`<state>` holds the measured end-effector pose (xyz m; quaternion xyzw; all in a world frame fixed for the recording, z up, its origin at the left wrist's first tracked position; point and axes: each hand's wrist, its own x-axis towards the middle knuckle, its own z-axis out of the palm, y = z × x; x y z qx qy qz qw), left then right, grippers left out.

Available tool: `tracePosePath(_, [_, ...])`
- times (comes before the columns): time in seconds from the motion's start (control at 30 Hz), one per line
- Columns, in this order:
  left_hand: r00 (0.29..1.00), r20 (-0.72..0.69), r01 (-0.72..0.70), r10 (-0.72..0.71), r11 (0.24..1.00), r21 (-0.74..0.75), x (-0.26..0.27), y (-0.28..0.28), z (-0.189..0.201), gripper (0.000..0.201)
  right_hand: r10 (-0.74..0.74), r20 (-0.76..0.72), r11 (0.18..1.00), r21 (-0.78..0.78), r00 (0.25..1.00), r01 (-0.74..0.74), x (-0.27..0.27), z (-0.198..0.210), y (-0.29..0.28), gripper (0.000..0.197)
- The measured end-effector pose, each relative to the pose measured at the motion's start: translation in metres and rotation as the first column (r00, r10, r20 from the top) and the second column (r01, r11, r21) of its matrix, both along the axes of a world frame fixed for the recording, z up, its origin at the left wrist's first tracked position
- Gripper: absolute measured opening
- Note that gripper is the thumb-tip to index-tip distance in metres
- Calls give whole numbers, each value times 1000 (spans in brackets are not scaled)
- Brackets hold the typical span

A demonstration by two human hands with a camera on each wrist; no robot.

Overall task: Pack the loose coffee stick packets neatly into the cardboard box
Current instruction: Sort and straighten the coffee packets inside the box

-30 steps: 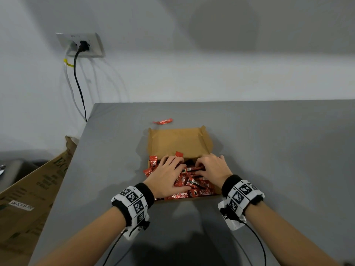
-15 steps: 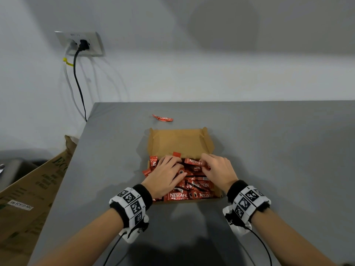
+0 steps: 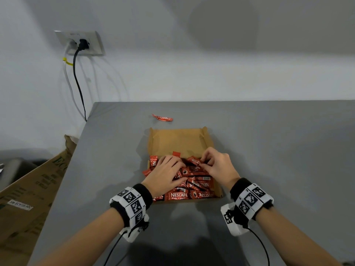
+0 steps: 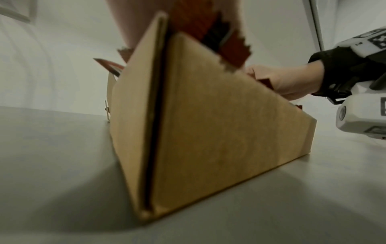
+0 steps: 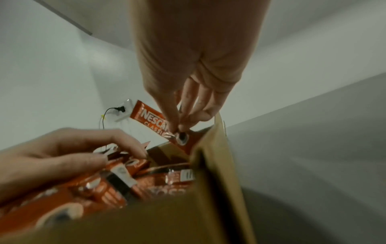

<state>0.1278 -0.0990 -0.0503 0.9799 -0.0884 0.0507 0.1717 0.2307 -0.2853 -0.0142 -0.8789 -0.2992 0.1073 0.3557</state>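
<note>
Red coffee stick packets (image 3: pixel 192 181) lay jumbled in the cardboard box (image 3: pixel 178 140); the right hand (image 3: pixel 218 166) pinched one packet (image 5: pixel 153 119) by its end, long axis slanting leftward over the pile, while the left hand (image 3: pixel 165 175) lay flat, fingers spread, just beside it

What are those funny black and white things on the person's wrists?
Each bare arm wears a black wristband wrapped with a white band of square black-and-white code patterns. A small white camera box hangs under each wrist, with a thin black cable trailing from it. No sleeves or gloves show.
</note>
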Motion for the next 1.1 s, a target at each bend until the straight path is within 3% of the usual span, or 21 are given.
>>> tracePosePath(0.13, [999,20,30,-31,997,73,1,0,-4,53,-79,-5,994,81,997,79,10,-1,0,25])
tracePosePath(0.23, [998,49,41,-48,992,122,1,-2,-3,48,-35,78,998,48,996,31,13,-2,1,15])
tracePosePath(0.3, [998,30,49,-53,991,128,1,-1,-3,48,69,175,997,-53,982,-61,11,-3,5,12])
tracePosePath(0.37, [999,10,50,-51,991,125,2,-1,-3,50,189,237,959,-254,953,-127,8,-6,10,13])
tracePosePath(0.43, [999,8,43,-44,992,116,1,-1,-3,52,245,246,900,-418,938,-125,6,-10,14,19])
tracePosePath(0.5, [999,10,36,-37,993,114,1,-1,-4,54,261,270,879,-463,927,-113,3,-12,17,22])
tracePosePath(0.67, [999,10,43,-44,992,116,1,0,-5,52,295,291,861,-494,910,-121,-2,-13,22,25])
tracePosePath(0.9, [998,36,45,-51,987,155,1,0,-6,48,331,167,846,-489,929,-213,12,-2,22,23])
tracePosePath(1.1, [998,-4,63,-63,986,154,2,2,-6,51,194,276,888,-456,941,-49,7,-6,24,6])
